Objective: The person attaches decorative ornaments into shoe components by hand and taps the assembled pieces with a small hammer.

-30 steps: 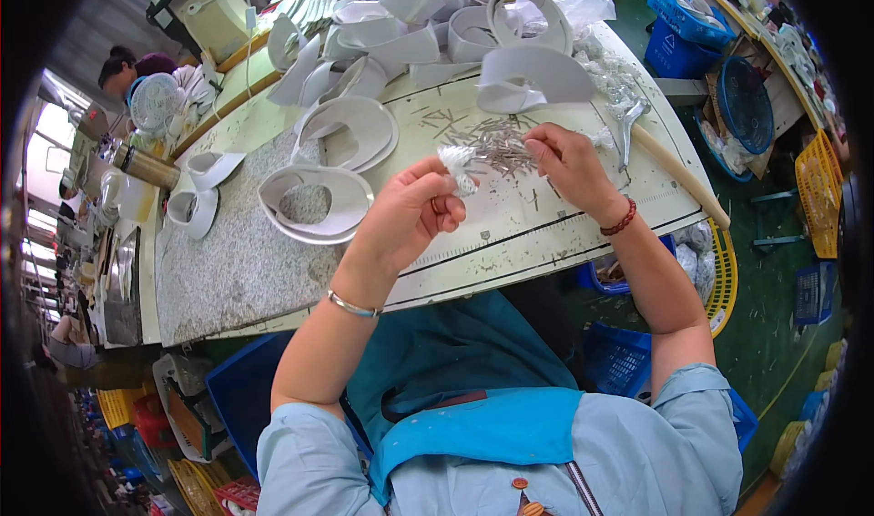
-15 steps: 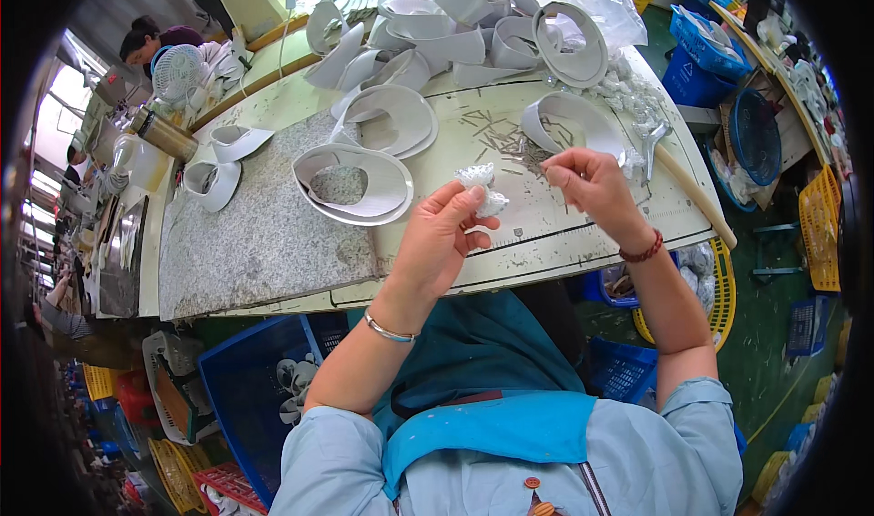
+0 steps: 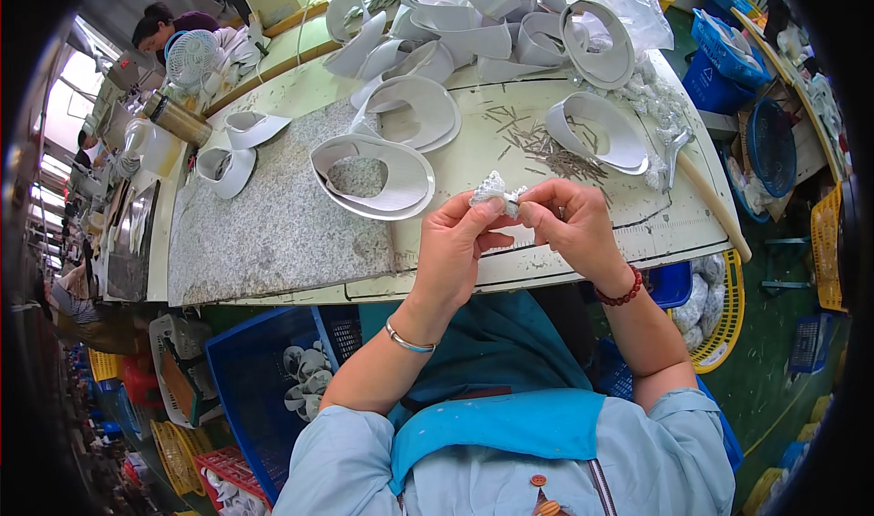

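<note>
My left hand (image 3: 452,247) pinches a small white, glittery bow (image 3: 492,188) between thumb and fingers, just above the table's front edge. Against the bow's right side, my right hand (image 3: 572,227) is closed in a pinch. Whatever its fingertips grip is too small to make out. Beyond the right hand, many short brown strips (image 3: 551,150) lie scattered on the table. A white curved band (image 3: 596,132) stands beside them. To the left of my hands sit two larger white rounded pieces with open centres, the nearer one (image 3: 401,187) partly on a stone slab.
The grey speckled slab (image 3: 273,252) covers the table's left part. White curved pieces (image 3: 464,38) are heaped at the back. More glittery bows (image 3: 651,97) and a wooden-handled tool (image 3: 715,207) lie at right. A blue crate (image 3: 246,370) stands below; a person (image 3: 155,29) sits far left.
My right hand has come left and down from the brown strips to meet the bow in my left hand. The whole view has shifted slightly.
</note>
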Demonstrator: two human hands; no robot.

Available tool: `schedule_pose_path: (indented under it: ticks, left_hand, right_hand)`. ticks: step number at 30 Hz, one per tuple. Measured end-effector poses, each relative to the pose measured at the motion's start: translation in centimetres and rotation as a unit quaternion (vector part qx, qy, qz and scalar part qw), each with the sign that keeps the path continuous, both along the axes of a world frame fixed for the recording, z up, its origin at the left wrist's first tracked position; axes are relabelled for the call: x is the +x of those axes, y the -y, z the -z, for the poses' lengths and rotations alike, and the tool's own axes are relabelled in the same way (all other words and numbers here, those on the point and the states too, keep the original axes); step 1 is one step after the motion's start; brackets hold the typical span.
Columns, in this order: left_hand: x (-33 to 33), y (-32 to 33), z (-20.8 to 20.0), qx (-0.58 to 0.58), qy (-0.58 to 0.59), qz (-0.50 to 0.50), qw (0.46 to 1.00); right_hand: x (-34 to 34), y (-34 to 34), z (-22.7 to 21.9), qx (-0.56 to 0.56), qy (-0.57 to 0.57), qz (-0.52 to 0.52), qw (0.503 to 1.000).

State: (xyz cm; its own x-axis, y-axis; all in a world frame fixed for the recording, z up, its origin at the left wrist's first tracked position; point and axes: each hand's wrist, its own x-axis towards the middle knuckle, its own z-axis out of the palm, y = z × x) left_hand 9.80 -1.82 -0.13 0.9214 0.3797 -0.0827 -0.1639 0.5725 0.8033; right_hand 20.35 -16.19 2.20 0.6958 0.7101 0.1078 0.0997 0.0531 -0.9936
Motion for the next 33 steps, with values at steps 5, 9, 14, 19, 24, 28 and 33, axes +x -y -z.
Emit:
schedule_pose_path:
  ticks: [5, 9, 14, 19, 24, 28, 33]
  left_hand:
    - [-0.1, -0.3, 0.0, -0.059, 0.0, 0.012, 0.998]
    - [-0.2, -0.3, 0.5, -0.053, 0.003, 0.011, 0.999]
    - [-0.3, 0.6, -0.4, -0.018, -0.001, -0.028, 0.999]
    - [-0.5, 0.7, -0.5, -0.025, -0.025, -0.037, 0.999]
    - [-0.7, 0.3, -0.1, 0.116, 0.013, -0.04, 0.992]
    - [-0.8, 0.7, -0.1, 0.186, 0.012, -0.072, 0.98]
    - [-0.7, 1.4, -0.4, 0.209, 0.023, -0.109, 0.971]
  right_hand:
    - [0.4, -0.2, 0.4, -0.002, 0.016, -0.012, 1.0]
    - [0.3, -0.2, 0.1, -0.024, 0.012, -0.009, 1.0]
    - [0.3, -0.5, 0.3, -0.022, 0.028, -0.022, 0.999]
    - [0.2, -0.4, 0.5, -0.004, -0.026, -0.027, 0.999]
    - [-0.7, -0.5, 0.5, 0.011, 0.024, -0.018, 0.999]
    - [-1.3, -0.3, 0.9, 0.023, 0.063, -0.004, 0.998]
    - [-1.7, -0.2, 0.6, -0.002, 0.156, 0.02, 0.988]
